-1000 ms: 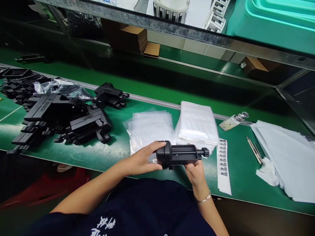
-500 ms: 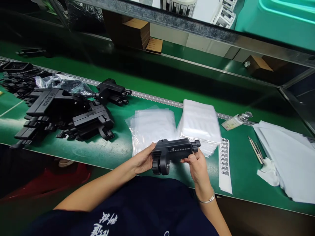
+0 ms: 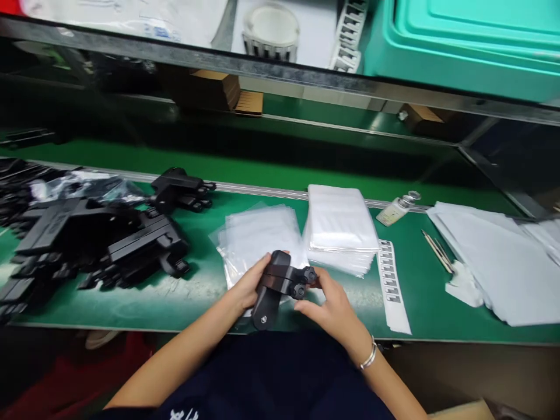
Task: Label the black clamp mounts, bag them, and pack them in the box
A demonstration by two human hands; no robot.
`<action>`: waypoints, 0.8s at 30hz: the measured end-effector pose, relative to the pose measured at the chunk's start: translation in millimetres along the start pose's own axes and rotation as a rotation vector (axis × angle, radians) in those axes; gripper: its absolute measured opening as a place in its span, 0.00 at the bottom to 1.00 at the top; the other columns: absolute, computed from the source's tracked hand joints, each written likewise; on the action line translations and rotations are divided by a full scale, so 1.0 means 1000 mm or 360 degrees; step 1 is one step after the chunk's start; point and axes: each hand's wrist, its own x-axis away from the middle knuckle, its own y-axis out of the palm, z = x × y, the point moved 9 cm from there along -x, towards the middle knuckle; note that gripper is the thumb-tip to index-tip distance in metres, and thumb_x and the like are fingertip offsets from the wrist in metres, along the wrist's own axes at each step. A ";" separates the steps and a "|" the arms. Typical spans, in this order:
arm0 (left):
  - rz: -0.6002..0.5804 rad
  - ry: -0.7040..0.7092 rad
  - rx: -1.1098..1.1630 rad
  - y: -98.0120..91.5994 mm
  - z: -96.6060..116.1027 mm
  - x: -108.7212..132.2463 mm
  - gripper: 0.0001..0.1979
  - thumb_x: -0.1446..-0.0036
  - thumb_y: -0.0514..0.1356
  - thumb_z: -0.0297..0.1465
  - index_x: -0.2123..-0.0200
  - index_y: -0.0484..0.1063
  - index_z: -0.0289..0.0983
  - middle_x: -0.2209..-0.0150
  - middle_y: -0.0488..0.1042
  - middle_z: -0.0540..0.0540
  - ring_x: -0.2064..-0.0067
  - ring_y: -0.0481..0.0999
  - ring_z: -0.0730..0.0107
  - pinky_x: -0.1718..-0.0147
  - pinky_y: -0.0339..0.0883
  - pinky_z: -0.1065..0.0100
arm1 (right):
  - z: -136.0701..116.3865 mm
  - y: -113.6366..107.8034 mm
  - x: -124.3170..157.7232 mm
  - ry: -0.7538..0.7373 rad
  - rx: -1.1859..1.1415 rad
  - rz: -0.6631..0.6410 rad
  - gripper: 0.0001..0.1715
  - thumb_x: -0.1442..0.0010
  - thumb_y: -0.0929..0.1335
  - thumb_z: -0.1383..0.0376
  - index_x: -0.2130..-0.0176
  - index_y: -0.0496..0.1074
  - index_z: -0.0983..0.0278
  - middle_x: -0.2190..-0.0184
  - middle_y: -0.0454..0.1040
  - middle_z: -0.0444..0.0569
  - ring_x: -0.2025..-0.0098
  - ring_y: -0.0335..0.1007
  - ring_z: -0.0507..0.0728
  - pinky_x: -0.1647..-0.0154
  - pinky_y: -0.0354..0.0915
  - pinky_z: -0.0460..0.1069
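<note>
A black plastic bracket (image 3: 268, 294) with two round knobs (image 3: 303, 283) is held up over the front of the bench, its knob end turned toward me. My left hand (image 3: 250, 287) is closed around its left side, the fingers partly hidden behind it. At the knob end, my right hand (image 3: 336, 302) has its fingertips against the knobs and its thumb just below them. Behind the bracket lie loose clear plastic bags (image 3: 262, 230), beside a thick stack of white bags (image 3: 339, 219). More black brackets (image 3: 144, 248) are piled on the left.
A strip of printed labels (image 3: 391, 280) lies right of the bags. Beyond it are a small pump bottle (image 3: 397, 210), tweezers (image 3: 437, 251), crumpled white paper (image 3: 464, 286) and white sheets (image 3: 494, 256). Overhead, a metal-edged shelf (image 3: 184, 58) carries a teal bin (image 3: 464, 64) and a label roll (image 3: 271, 32).
The bracket has been turned in my hands, so its knobs now face me instead of its long side. My view has shifted, showing more of the upper shelf.
</note>
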 end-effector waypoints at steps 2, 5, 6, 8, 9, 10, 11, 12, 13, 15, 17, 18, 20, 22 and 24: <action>0.0037 0.0099 -0.0294 -0.008 0.016 0.003 0.28 0.47 0.63 0.44 0.46 0.69 0.38 0.52 0.77 0.43 0.57 0.78 0.60 0.60 0.71 0.67 | 0.026 -0.041 0.006 0.0076 -0.0016 0.0167 0.32 0.45 0.71 0.53 0.44 0.66 0.59 0.53 0.76 0.52 0.56 0.74 0.61 0.54 0.69 0.55; 0.0146 0.0282 -0.0968 -0.025 0.044 0.002 0.35 0.49 0.64 0.46 0.40 0.62 0.41 0.41 0.69 0.42 0.46 0.73 0.54 0.54 0.70 0.65 | 0.081 -0.134 0.044 0.0589 0.0576 0.0698 0.23 0.38 0.63 0.55 0.49 0.70 0.65 0.54 0.76 0.57 0.54 0.73 0.63 0.54 0.67 0.57; 0.0225 0.0362 -0.1193 -0.032 0.053 0.001 0.35 0.48 0.61 0.49 0.40 0.61 0.40 0.39 0.66 0.41 0.42 0.69 0.52 0.49 0.68 0.62 | 0.097 -0.160 0.063 0.0844 0.0875 0.0779 0.21 0.37 0.62 0.56 0.52 0.72 0.66 0.54 0.75 0.59 0.53 0.72 0.64 0.54 0.66 0.57; 0.0392 0.0490 -0.1601 -0.039 0.066 0.001 0.35 0.45 0.56 0.52 0.40 0.60 0.39 0.38 0.63 0.38 0.37 0.62 0.47 0.42 0.61 0.55 | 0.121 -0.191 0.103 0.1337 0.1305 0.0729 0.21 0.36 0.61 0.55 0.55 0.72 0.68 0.55 0.75 0.62 0.52 0.72 0.68 0.57 0.65 0.58; 0.0478 0.0554 -0.1797 -0.039 0.072 0.004 0.35 0.45 0.54 0.52 0.39 0.59 0.37 0.38 0.62 0.36 0.36 0.60 0.44 0.40 0.58 0.50 | 0.130 -0.197 0.121 0.1520 0.1397 0.0656 0.22 0.35 0.61 0.54 0.54 0.71 0.68 0.56 0.75 0.63 0.54 0.72 0.69 0.59 0.65 0.58; 0.0567 0.0625 -0.1992 -0.036 0.077 0.009 0.36 0.45 0.53 0.51 0.39 0.57 0.36 0.38 0.61 0.35 0.36 0.59 0.40 0.41 0.58 0.46 | 0.136 -0.199 0.137 0.1647 0.1431 0.0598 0.25 0.35 0.60 0.51 0.54 0.69 0.69 0.58 0.75 0.63 0.56 0.73 0.69 0.61 0.65 0.58; 0.0659 0.0717 -0.2167 -0.029 0.082 0.016 0.37 0.45 0.54 0.51 0.38 0.56 0.36 0.37 0.60 0.33 0.36 0.58 0.37 0.43 0.60 0.43 | 0.140 -0.197 0.150 0.1722 0.1434 0.0565 0.27 0.35 0.60 0.49 0.52 0.67 0.69 0.60 0.76 0.63 0.58 0.74 0.69 0.63 0.65 0.57; 0.0741 0.0822 -0.2299 -0.018 0.086 0.025 0.38 0.46 0.54 0.50 0.37 0.56 0.36 0.37 0.59 0.33 0.37 0.59 0.35 0.48 0.65 0.43 | 0.142 -0.194 0.161 0.1759 0.1422 0.0550 0.28 0.35 0.59 0.48 0.51 0.66 0.70 0.61 0.76 0.63 0.59 0.75 0.69 0.65 0.65 0.56; 0.0784 0.0920 -0.2366 -0.006 0.089 0.034 0.37 0.45 0.54 0.50 0.37 0.56 0.38 0.37 0.59 0.34 0.38 0.60 0.34 0.54 0.70 0.45 | 0.142 -0.191 0.172 0.1775 0.1400 0.0553 0.29 0.35 0.59 0.48 0.50 0.64 0.70 0.62 0.76 0.63 0.60 0.75 0.69 0.66 0.64 0.56; 0.0668 0.1018 -0.2320 0.024 0.083 0.043 0.32 0.44 0.54 0.50 0.40 0.61 0.42 0.42 0.67 0.38 0.43 0.67 0.39 0.66 0.73 0.54 | 0.144 -0.184 0.191 0.1785 0.1312 0.0599 0.31 0.36 0.60 0.48 0.47 0.62 0.70 0.65 0.76 0.62 0.63 0.75 0.68 0.68 0.63 0.54; 0.0326 0.0986 -0.2204 0.060 0.061 0.037 0.25 0.43 0.54 0.50 0.47 0.68 0.45 0.52 0.76 0.42 0.50 0.74 0.46 0.69 0.73 0.59 | 0.149 -0.175 0.204 0.1695 0.1085 0.0678 0.31 0.38 0.63 0.51 0.45 0.61 0.70 0.67 0.77 0.59 0.65 0.75 0.65 0.69 0.63 0.53; 0.0116 0.0929 -0.2178 0.080 0.044 0.030 0.22 0.43 0.55 0.49 0.51 0.71 0.44 0.57 0.78 0.44 0.53 0.76 0.48 0.66 0.73 0.60 | 0.151 -0.170 0.207 0.1587 0.0908 0.0737 0.29 0.39 0.64 0.53 0.45 0.61 0.69 0.68 0.76 0.55 0.67 0.74 0.63 0.68 0.64 0.53; -0.0290 0.0745 -0.2155 0.117 0.002 0.012 0.17 0.44 0.57 0.45 0.57 0.75 0.43 0.61 0.79 0.45 0.56 0.77 0.53 0.59 0.72 0.60 | 0.152 -0.159 0.207 0.1298 0.0458 0.0904 0.26 0.42 0.66 0.57 0.47 0.64 0.65 0.72 0.75 0.47 0.69 0.73 0.59 0.68 0.65 0.52; -0.0621 0.0489 -0.2039 0.146 -0.047 -0.007 0.16 0.44 0.58 0.42 0.55 0.75 0.42 0.59 0.79 0.44 0.56 0.77 0.55 0.55 0.70 0.60 | 0.151 -0.149 0.206 0.1031 -0.0053 0.1104 0.24 0.45 0.68 0.57 0.51 0.66 0.63 0.74 0.72 0.43 0.72 0.71 0.56 0.71 0.66 0.50; -0.0851 0.0217 -0.1795 0.170 -0.093 -0.022 0.21 0.45 0.60 0.40 0.48 0.71 0.41 0.57 0.79 0.43 0.55 0.77 0.57 0.54 0.69 0.60 | 0.148 -0.139 0.204 0.0852 -0.0488 0.1258 0.24 0.47 0.70 0.55 0.53 0.67 0.62 0.74 0.73 0.42 0.75 0.70 0.55 0.75 0.66 0.48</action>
